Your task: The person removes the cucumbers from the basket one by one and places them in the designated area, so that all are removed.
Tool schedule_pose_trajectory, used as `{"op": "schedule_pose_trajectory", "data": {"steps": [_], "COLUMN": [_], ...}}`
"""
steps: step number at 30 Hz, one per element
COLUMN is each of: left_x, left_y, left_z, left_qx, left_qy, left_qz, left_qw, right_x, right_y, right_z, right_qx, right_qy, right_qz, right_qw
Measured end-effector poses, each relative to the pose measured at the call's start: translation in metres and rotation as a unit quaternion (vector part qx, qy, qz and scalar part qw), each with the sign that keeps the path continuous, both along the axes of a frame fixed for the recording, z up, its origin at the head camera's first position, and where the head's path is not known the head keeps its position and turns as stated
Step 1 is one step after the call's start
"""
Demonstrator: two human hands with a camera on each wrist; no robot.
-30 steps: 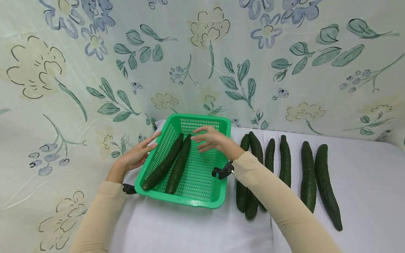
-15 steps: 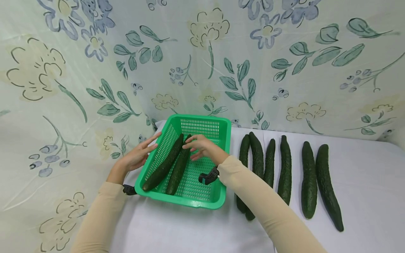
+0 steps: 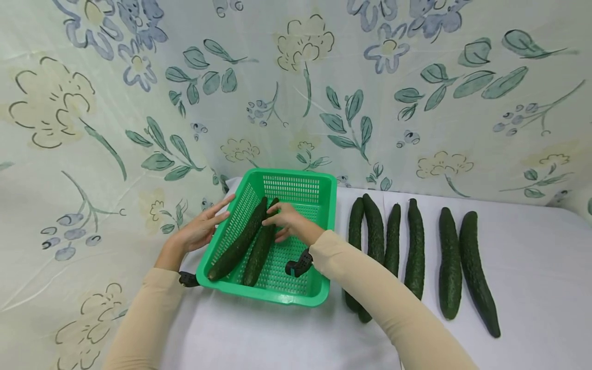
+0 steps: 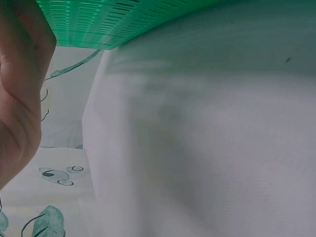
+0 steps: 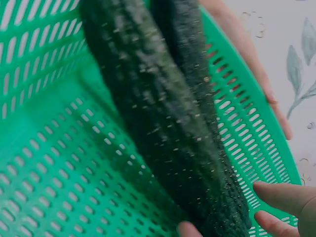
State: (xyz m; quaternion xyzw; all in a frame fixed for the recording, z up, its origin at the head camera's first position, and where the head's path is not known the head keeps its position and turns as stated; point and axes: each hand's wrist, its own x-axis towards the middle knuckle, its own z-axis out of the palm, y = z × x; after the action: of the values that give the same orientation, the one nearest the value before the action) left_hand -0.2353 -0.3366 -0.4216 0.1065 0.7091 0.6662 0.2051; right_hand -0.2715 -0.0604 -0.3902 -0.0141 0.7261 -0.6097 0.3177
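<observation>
The right hand is inside the basket, its thumb and fingers parted across the far end of the right-hand cucumber. The wrist view shows one fingertip apart from the skin; no closed hold is visible, and thumb contact cannot be confirmed. The left hand has its fingers extended along the outside of the basket's left wall and holds nothing in its grasp.

The green basket contains two cucumbers, lying lengthwise near its left side: the one under the right hand and a left-hand cucumber just beside it. To the basket's right, six loose cucumbers lie on the white-covered worktop. A floral cloth hangs behind.

Recommended handling: keep the left hand flat against the wall to steady the basket. Set thumb and fingers on opposite sides of the right-hand cucumber before applying pressure, and avoid catching its neighbour. As the cucumber is long and gripped near one end, expect the near end to swing; move it slowly.

Visibility limits: the right sleeve covers parts of the leftmost loose cucumbers. The right wrist view crops both cucumbers' ends; the left wrist view crops the left hand's fingertips.
</observation>
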Motion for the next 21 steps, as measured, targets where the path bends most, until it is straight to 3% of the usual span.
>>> {"op": "schedule_pose_trajectory", "data": {"steps": [7,14,21], "left_x": [0.000,0.000,0.000], "left_y": [-0.001,-0.001,-0.002], "left_z": [0.000,0.001,0.001], "left_qx": [-0.015,-0.011,0.004], "left_qy": [0.010,0.007,0.003], "left_qz": [0.004,0.011,-0.007], "left_qw": [0.9998,0.9999,1.0000], "right_x": [0.001,-0.002,0.000], "right_y": [-0.002,-0.003,-0.004], "right_z": [-0.003,-0.008,-0.011], "right_qx": [-0.015,-0.003,-0.006], "right_qy": [-0.020,-0.035,-0.038], "right_qz": [-0.003,0.029,0.039], "right_qw": [1.000,0.999,0.999]}}
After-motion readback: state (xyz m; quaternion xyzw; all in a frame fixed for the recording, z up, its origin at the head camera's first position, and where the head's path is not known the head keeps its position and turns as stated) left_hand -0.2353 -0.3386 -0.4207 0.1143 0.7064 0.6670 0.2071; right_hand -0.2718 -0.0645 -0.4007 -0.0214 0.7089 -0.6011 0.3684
